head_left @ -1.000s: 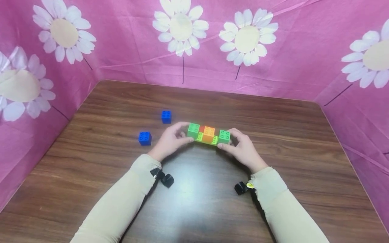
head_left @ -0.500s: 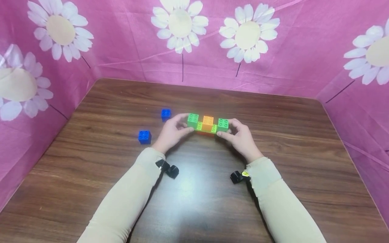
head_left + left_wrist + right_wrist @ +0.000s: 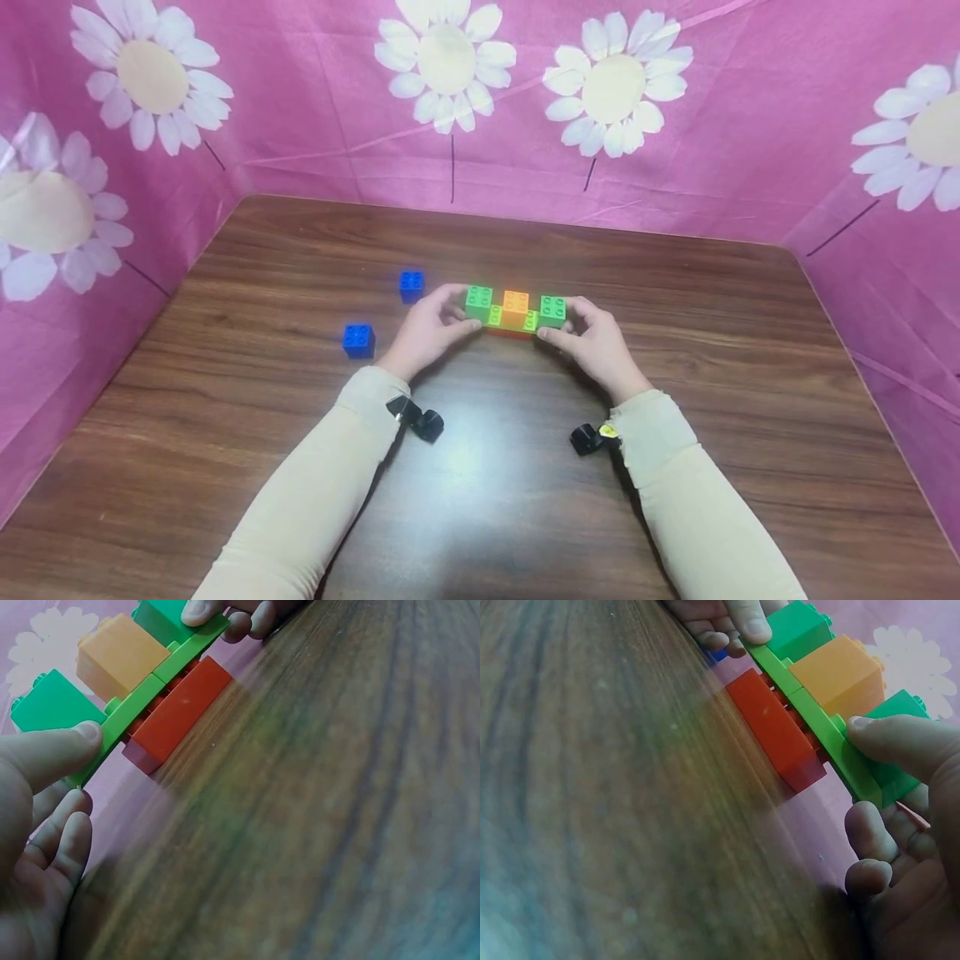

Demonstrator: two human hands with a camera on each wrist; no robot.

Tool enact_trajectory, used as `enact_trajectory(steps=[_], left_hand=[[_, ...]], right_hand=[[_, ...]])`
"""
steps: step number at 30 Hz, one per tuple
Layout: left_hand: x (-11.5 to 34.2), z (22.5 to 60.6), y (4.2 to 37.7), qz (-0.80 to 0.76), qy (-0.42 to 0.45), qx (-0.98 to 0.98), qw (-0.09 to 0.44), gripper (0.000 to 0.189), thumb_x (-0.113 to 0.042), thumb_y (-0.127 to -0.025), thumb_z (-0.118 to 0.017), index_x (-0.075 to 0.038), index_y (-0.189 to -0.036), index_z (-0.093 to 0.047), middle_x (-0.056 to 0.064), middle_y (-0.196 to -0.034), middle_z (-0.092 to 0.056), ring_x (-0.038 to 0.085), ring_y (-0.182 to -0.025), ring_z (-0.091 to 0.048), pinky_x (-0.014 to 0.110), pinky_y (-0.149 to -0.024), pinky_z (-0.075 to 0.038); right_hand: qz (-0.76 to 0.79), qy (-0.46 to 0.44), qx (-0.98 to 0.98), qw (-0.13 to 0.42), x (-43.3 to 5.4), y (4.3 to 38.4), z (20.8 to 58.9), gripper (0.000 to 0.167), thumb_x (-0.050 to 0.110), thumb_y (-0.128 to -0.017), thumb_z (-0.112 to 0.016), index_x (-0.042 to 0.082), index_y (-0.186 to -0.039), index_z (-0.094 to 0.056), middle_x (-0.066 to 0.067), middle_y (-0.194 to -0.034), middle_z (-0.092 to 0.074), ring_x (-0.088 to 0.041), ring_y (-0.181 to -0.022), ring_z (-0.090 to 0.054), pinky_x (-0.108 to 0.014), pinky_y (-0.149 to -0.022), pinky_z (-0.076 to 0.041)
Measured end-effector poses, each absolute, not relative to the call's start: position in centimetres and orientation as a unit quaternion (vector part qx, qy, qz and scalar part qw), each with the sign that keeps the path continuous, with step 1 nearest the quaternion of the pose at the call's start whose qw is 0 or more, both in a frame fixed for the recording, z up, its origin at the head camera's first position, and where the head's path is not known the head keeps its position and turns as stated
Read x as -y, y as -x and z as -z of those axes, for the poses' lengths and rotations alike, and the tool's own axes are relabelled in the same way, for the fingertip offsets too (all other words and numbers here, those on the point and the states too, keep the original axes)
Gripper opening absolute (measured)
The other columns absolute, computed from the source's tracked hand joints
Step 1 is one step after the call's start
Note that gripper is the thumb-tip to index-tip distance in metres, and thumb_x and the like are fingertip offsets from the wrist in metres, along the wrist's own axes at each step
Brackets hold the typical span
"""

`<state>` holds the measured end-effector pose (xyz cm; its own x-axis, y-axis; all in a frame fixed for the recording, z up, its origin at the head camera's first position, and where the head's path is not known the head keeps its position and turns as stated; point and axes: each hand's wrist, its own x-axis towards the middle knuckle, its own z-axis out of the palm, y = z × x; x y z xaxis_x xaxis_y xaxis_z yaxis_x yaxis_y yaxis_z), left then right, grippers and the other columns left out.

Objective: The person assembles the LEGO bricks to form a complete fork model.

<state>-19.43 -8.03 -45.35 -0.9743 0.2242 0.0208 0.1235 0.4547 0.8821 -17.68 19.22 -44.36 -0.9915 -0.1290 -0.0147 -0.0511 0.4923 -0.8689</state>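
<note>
Between the two hands is a row of toy building bricks on a thin lime-green base (image 3: 135,703). A green brick (image 3: 478,302), an orange brick (image 3: 515,308) and another green brick (image 3: 552,311) stand along its top. My left hand (image 3: 426,332) pinches the base's left end, thumb in front and fingers below and behind. The right end is held the same way by my right hand (image 3: 596,342). Directly under the middle lies a red brick (image 3: 774,729) on the table. Its studs show in a narrow gap beneath the base in both wrist views.
Two blue bricks sit left of the hands: one blue brick (image 3: 411,286) farther back, another blue brick (image 3: 358,341) nearer the left forearm. The wooden table (image 3: 480,517) ends at a pink flowered cloth (image 3: 517,179) behind and on both sides.
Both hands have carried the lime-green base away from the body. The red brick, earlier seen behind it, now lies beneath it. The last half second shows hardly any movement.
</note>
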Motion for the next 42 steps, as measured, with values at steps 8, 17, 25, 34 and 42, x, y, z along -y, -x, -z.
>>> enact_trajectory(steps=[8,17,25,34,42], left_hand=[[8.1,45.5,19.2,-0.507,-0.105,-0.854,0.059,0.062,-0.029,-0.087,-0.080,-0.014,-0.141,-0.054,0.003,-0.101,-0.067,0.019,-0.089,-0.063,0.037,-0.082,-0.056],[8.1,45.3,20.0,-0.544,-0.120,-0.828,0.058,0.066,-0.022,-0.082,-0.084,-0.015,-0.140,-0.054,0.003,-0.130,-0.062,0.021,-0.104,-0.064,0.036,-0.091,-0.055],[7.6,45.1,21.1,-0.552,-0.147,-0.816,0.084,0.073,-0.024,-0.079,-0.086,-0.018,-0.143,-0.052,-0.002,-0.140,-0.056,0.020,-0.122,-0.058,0.040,-0.102,-0.049],[6.3,44.9,22.2,-0.501,-0.176,-0.840,0.109,0.061,-0.028,-0.080,-0.086,-0.020,-0.134,-0.059,-0.003,-0.124,-0.065,0.016,-0.113,-0.059,0.039,-0.103,-0.046],[6.8,44.9,21.8,-0.488,-0.168,-0.849,0.114,0.053,-0.024,-0.081,-0.084,-0.017,-0.128,-0.061,-0.004,-0.116,-0.066,0.013,-0.106,-0.061,0.036,-0.097,-0.050]], right_hand=[[0.506,0.044,-0.859,0.059,-19.1,17.9,44.9,0.053,0.035,-0.083,-0.082,0.015,-0.128,-0.061,-0.007,-0.092,-0.062,-0.019,-0.073,-0.053,-0.026,-0.058,-0.048],[0.513,0.053,-0.857,0.016,-18.5,18.3,44.8,0.048,0.029,-0.083,-0.084,0.008,-0.121,-0.064,-0.008,-0.109,-0.067,-0.021,-0.089,-0.059,-0.026,-0.073,-0.051],[0.545,0.066,-0.836,0.016,-18.3,18.2,44.7,0.058,0.015,-0.080,-0.086,0.010,-0.130,-0.058,-0.009,-0.106,-0.065,-0.021,-0.080,-0.056,-0.021,-0.065,-0.049],[0.532,0.060,-0.844,0.015,-18.7,18.3,44.6,0.051,0.019,-0.081,-0.085,0.008,-0.124,-0.058,-0.010,-0.109,-0.066,-0.019,-0.091,-0.061,-0.020,-0.075,-0.053],[0.491,0.081,-0.867,0.017,-18.0,18.7,44.9,0.046,0.017,-0.082,-0.085,0.009,-0.118,-0.058,-0.008,-0.105,-0.065,-0.021,-0.092,-0.057,-0.034,-0.082,-0.050]])
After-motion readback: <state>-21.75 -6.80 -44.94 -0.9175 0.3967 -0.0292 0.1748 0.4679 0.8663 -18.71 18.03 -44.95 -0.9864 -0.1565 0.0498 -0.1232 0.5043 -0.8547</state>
